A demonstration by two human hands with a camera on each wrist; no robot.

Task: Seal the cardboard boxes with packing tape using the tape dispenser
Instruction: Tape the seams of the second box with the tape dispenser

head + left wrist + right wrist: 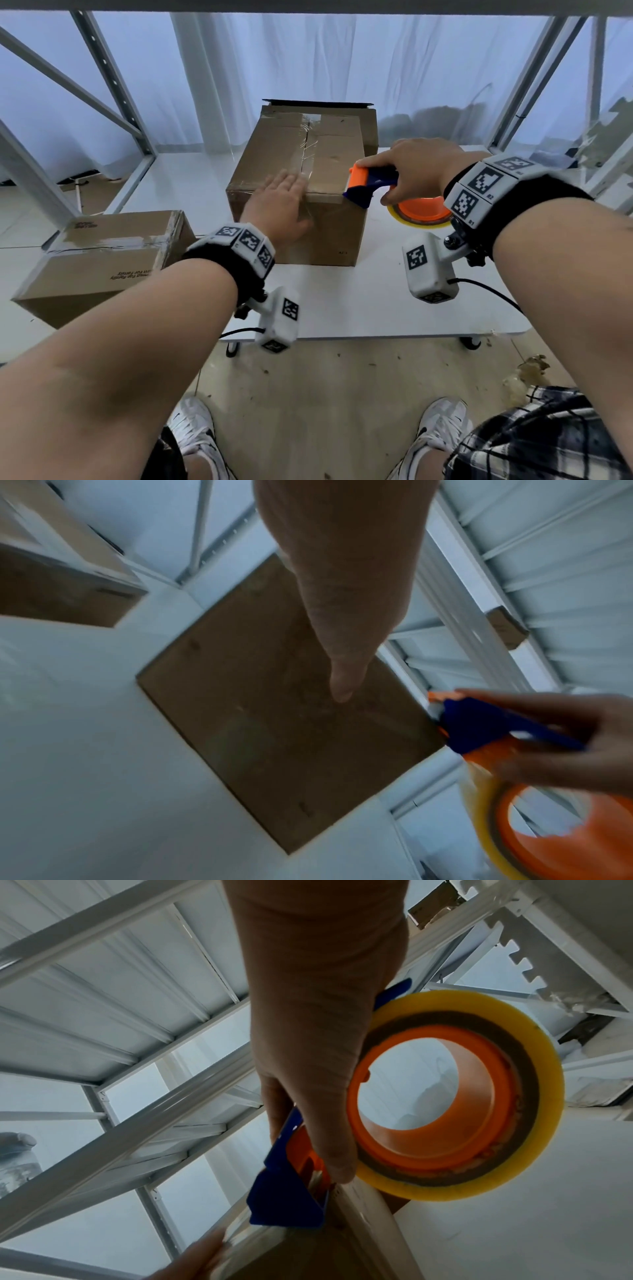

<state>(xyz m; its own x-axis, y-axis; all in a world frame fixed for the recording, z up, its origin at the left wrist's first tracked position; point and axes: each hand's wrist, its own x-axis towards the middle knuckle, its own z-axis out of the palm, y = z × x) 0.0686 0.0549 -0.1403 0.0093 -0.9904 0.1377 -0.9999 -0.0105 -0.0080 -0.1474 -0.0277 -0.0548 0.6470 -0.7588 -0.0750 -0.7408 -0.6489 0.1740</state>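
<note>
A brown cardboard box (329, 150) stands on the white table (376, 301), its top seam covered with clear tape. My left hand (281, 202) lies flat over the box's near top edge, fingers straight; its thumb (342, 631) points along the box's front face (274, 737). My right hand (414, 168) grips the blue and orange tape dispenser (371, 183), whose blade end touches the box's near right top corner. The yellow tape roll (455, 1096) on its orange hub hangs below that hand (318, 1015), and the dispenser's blue head (284, 1202) sits against the box corner.
A second taped cardboard box (102, 253) sits at the left on the table's edge. White metal rack posts (113, 82) and curtains stand behind. The table's front edge is near my legs, with shoes (195, 431) on the floor below.
</note>
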